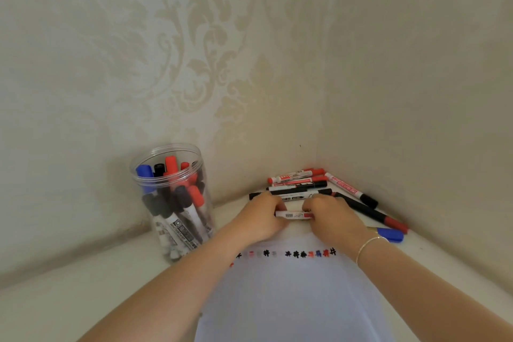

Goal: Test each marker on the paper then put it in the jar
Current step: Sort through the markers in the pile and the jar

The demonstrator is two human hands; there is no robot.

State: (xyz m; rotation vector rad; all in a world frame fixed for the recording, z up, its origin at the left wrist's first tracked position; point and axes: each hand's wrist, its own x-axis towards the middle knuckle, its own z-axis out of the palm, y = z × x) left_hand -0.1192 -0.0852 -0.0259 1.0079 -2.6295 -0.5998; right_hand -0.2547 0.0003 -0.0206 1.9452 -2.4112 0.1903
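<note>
Red-banded marker [294, 214] was gripped at both ends by left hand [262, 219] and right hand [331, 216]; jar [173, 203] looked well filled; paper [291, 300] bore one row of marks; a pile [302, 184] seemingly awaited testing.

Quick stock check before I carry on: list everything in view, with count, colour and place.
jar: one, clear plastic, open, standing left by the wall; holds many black, red and blue capped markers, count unclear.
held marker: one, white barrel with red, level above the paper's far edge, between both hands.
pile: roughly eight loose markers, red, black and one blue, in the corner behind the hands.
paper: one white sheet, centre front.
test marks: one row, black, red, blue, some faint, across the paper.
bracelet: one, thin, pale, right wrist.
left hand: grips the held marker's left end.
right hand: grips its right end.
</note>
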